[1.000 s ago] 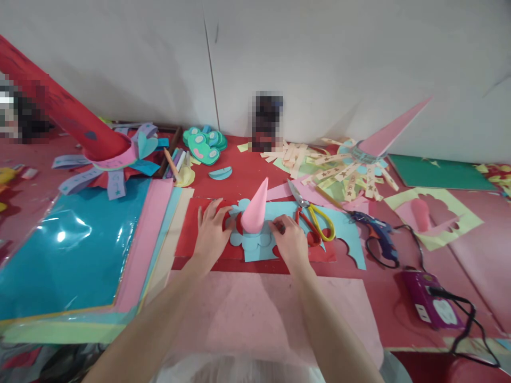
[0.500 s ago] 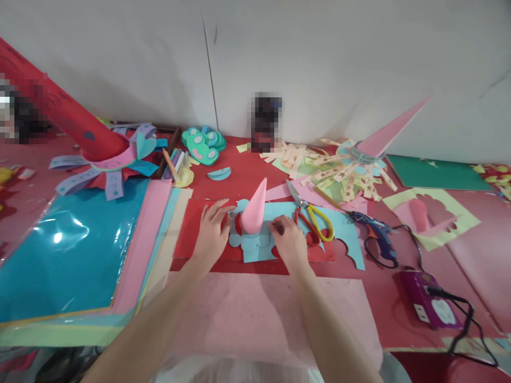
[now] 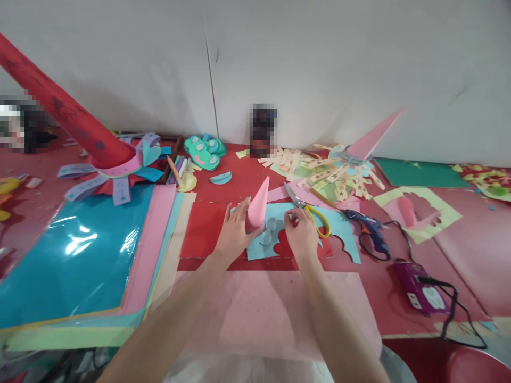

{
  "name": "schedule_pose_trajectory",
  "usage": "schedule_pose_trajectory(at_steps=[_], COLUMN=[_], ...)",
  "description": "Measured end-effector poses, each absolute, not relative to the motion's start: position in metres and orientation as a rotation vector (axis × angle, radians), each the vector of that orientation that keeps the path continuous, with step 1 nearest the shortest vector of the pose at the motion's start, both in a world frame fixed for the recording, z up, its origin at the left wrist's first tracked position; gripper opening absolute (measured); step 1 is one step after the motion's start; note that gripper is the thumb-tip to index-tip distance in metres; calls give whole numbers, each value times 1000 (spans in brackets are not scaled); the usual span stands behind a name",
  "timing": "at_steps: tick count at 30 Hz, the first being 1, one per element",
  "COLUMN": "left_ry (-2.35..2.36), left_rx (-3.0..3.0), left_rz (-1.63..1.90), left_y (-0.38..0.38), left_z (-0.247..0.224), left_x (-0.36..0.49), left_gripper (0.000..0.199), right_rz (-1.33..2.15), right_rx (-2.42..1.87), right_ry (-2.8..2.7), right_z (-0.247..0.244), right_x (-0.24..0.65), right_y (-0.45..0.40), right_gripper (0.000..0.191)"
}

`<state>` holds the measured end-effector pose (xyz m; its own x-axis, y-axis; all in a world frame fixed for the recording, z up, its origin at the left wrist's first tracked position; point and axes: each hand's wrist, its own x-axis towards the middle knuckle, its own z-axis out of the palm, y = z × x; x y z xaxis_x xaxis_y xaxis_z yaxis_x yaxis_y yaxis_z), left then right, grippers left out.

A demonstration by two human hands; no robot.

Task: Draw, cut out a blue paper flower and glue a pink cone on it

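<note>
My left hand (image 3: 235,229) is closed round the lower part of a small pink paper cone (image 3: 258,206), which leans a little to the right. Under the cone lies a light blue paper sheet (image 3: 261,250) with scalloped cut-outs, on top of a red sheet (image 3: 203,229). My right hand (image 3: 300,231) hovers over the blue sheet with its fingers curled together; whatever may be between them is too small to make out. Scissors with yellow and red handles (image 3: 321,221) lie just beyond the right hand.
A glue gun (image 3: 369,229) and a corded purple box (image 3: 421,287) lie at the right. Plastic-wrapped blue sheets (image 3: 88,250) and a tall red cone (image 3: 72,114) are at the left. Paper strips (image 3: 293,159) and a finished pink cone (image 3: 375,135) stand near the wall.
My left hand has moved right and taken hold of the pink cone. The light blue flower-like piece around its base is now mostly hidden. My right hand has moved slightly right, over the scissor handles.
</note>
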<state>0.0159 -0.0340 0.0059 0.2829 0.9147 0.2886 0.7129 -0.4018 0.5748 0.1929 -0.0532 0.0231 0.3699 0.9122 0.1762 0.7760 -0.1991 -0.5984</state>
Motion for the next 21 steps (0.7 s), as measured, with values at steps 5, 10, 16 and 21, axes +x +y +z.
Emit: schedule_pose_trajectory(at_steps=[5,10,16,21], left_ry=[1453,1416,1348,1310], left_rx=[2213,2251,2176,2046], left_rz=[892,933,857,822], left_y=[-35,-35,-34,-33], left_z=[4,0,-1,2], left_x=[12,7,8,6], left_gripper=[65,61,64,68], right_rz=[-6,-36,-109,-67], right_rx=[-2010,-2120,-2375,-2337], right_ry=[-1480,-1455,-1519,-1803], right_z=[11,0,5,6], right_x=[218,247,244,252], right_y=[-48,-49,-66,-67], right_gripper=[24,31,34,39])
